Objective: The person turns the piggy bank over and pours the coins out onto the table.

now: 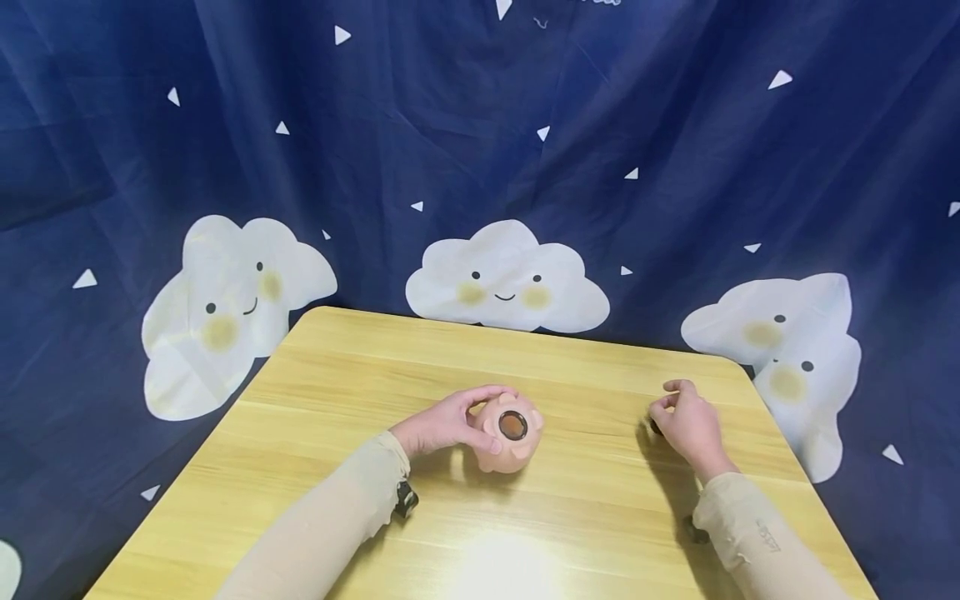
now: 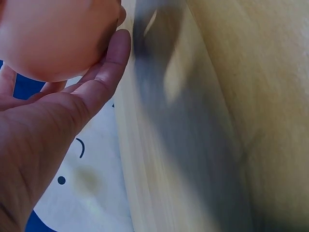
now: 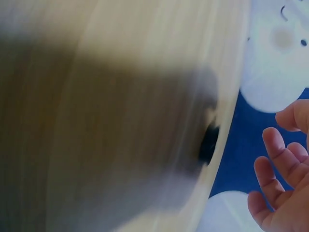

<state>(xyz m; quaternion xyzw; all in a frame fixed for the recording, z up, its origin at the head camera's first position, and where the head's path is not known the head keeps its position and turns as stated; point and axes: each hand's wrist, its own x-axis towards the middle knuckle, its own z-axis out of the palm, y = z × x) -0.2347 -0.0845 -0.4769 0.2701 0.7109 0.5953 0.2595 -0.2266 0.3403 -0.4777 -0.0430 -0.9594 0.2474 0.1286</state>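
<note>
left hand [image 1: 442,425]: fingers curled round pink jar [image 1: 508,435], steadying on counter [image 1: 360,367]
right hand [image 1: 690,423]: loosely curled, empty, beside small black cap [image 3: 208,143]
step: jar open, cap set aside
next: likely regrip of cap

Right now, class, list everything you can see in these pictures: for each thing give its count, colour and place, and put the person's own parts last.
Table: one, light wood, in front of the person.
Pot-like toy: one, peach-pink and rounded with a dark round opening on top, near the middle of the table.
Small dark object: one, black, on the table beside the right hand; too small to identify.
Backdrop cloth: one, dark blue with white triangles, behind the table.
Smiling clouds: three, white, printed on the cloth.
Sleeves: two, beige, on both forearms.
Left hand: one, fingers curled round the toy.
Right hand: one, fingers loosely curled, at the table's right side.
</note>
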